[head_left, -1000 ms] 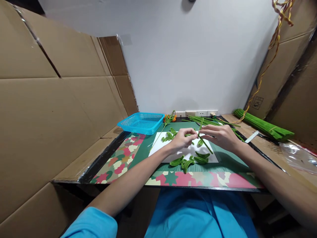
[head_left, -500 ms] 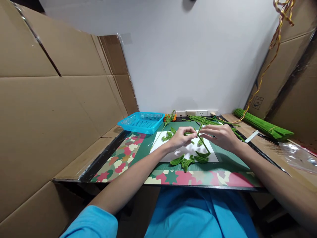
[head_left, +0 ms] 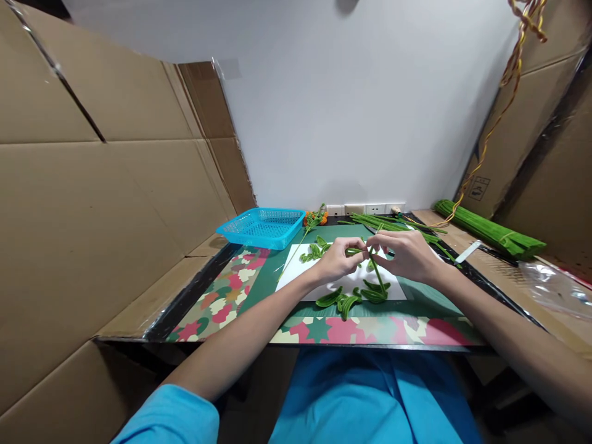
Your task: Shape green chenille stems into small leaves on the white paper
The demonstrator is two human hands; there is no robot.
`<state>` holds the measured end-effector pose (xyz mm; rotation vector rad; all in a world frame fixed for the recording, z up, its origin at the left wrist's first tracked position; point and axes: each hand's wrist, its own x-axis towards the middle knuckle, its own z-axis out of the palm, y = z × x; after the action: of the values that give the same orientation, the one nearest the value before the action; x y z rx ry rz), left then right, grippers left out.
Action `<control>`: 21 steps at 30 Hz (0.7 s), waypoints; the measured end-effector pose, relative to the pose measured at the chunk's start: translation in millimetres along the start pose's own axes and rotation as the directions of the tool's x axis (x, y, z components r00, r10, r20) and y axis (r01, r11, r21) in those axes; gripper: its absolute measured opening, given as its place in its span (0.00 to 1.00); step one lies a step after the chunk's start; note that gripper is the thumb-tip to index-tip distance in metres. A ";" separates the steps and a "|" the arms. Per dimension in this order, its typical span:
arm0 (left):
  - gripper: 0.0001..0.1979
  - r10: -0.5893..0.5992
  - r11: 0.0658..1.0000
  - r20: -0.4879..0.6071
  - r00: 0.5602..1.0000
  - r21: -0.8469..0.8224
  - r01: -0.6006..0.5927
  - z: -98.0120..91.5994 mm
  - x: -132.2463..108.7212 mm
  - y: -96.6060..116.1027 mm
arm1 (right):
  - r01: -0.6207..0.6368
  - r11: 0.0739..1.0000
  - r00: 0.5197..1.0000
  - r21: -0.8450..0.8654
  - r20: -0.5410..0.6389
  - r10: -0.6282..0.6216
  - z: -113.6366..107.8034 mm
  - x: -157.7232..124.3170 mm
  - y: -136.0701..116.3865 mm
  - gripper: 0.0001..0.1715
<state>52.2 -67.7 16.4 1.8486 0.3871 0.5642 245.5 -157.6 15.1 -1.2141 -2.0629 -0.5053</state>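
Observation:
My left hand (head_left: 340, 259) pinches green fuzzy stems (head_left: 378, 275) above a white sheet (head_left: 305, 293). Close against it, my right hand (head_left: 407, 254) has its fingers closed on the same stems where they cross. One stem slants down toward the sheet's lower edge. Curled green leaf shapes (head_left: 329, 298) lie along the front of the sheet, several side by side. More small leaf shapes (head_left: 314, 251) rest at its upper left. The fingertips hide the exact crossing point of the stems.
A blue basket (head_left: 263, 237) stands at the back left, beside orange flowers (head_left: 319, 217). Loose green stems (head_left: 393, 223) lie behind my right hand. A thick green bundle (head_left: 494, 233) and clear plastic (head_left: 555, 287) are at the right. Cardboard walls (head_left: 115, 185) flank the table.
My right hand has moved slightly left, and its fingers have closed in on the stems beside my left hand. The slanting stem hangs steeper. The view has shifted a little.

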 end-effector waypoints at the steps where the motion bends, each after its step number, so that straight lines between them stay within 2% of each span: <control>1: 0.23 0.007 1.000 -0.006 1.000 0.009 -0.007 1.5 0.1 -0.8 | -0.012 1.000 1.000 0.002 -0.002 0.012 0.7 0.3 -1.6 0.08; 7: 0.23 0.071 0.997 -0.054 0.996 -0.010 -0.071 10.1 1.1 -6.4 | -0.017 1.000 0.999 -0.017 -0.036 0.016 6.9 0.8 -8.9 0.12; 13: 0.24 -0.002 0.997 -0.109 0.994 -0.072 -0.006 7.3 1.5 -5.3 | 0.002 0.999 0.996 -0.042 -0.094 -0.006 7.7 1.3 -3.8 0.06; 15: 0.23 -0.020 0.995 -0.132 0.991 -0.102 0.007 4.1 0.9 -4.0 | 0.028 0.998 0.991 -0.048 -0.129 -0.034 6.6 0.0 1.1 0.04; 17: 0.21 -0.041 0.990 -0.140 0.989 -0.140 0.021 1.3 0.0 -2.6 | 0.076 0.996 0.987 -0.041 -0.142 -0.081 5.9 -1.7 6.3 0.06; 21: 0.22 -0.076 0.980 -0.102 0.992 -0.190 0.056 -0.9 -2.2 2.1 | 0.185 0.982 0.974 -0.024 -0.127 -0.186 6.3 -3.6 13.7 0.09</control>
<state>49.8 -68.9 18.3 1.6240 0.4514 0.6356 256.4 -149.2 8.0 -0.9734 -2.0747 -0.6666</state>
